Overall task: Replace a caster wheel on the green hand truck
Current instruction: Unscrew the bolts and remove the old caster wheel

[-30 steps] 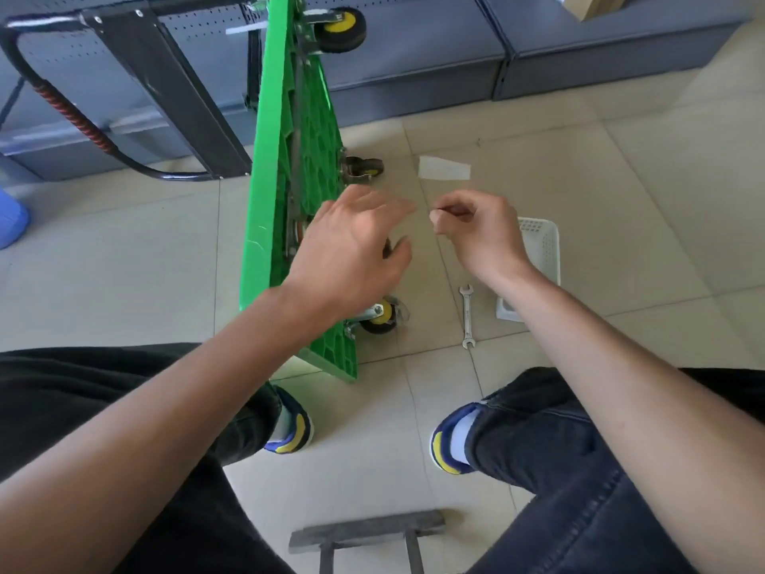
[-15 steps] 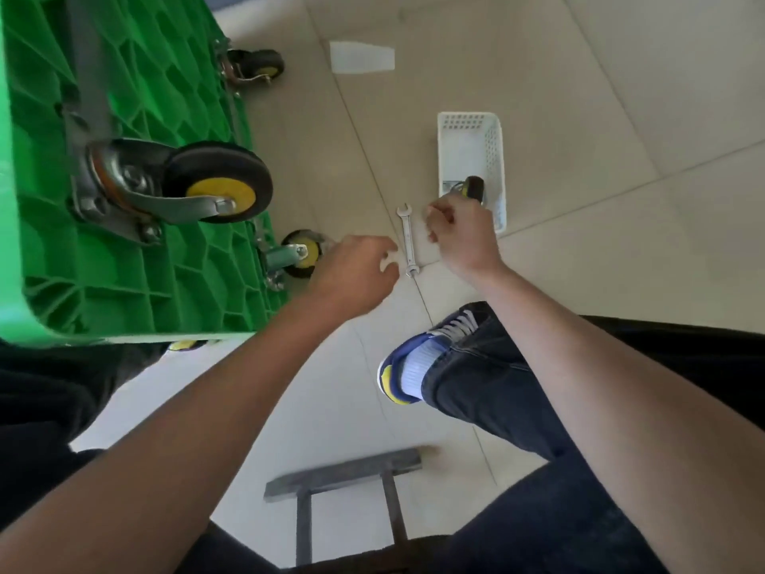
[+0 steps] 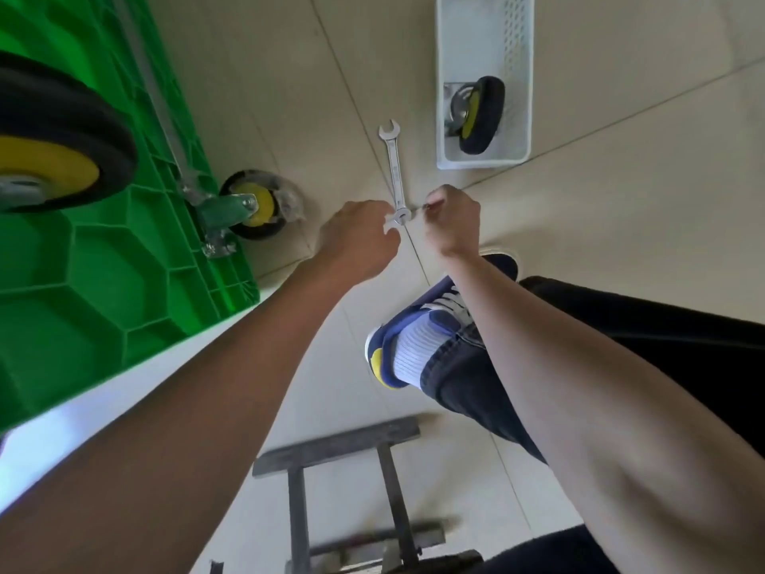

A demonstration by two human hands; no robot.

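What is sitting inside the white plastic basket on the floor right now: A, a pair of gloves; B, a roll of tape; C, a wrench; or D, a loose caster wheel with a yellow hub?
D: the white basket holds a loose caster wheel, black tyre with a yellow hub and metal bracket, while the wrench lies outside it on the floor tiles.

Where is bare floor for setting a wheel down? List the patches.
Bare tile: right of the white basket; above, between the green hand truck and the wrench; near, between shoe and stool frame. Crowded: the wrench's near end, where left hand and right hand meet.
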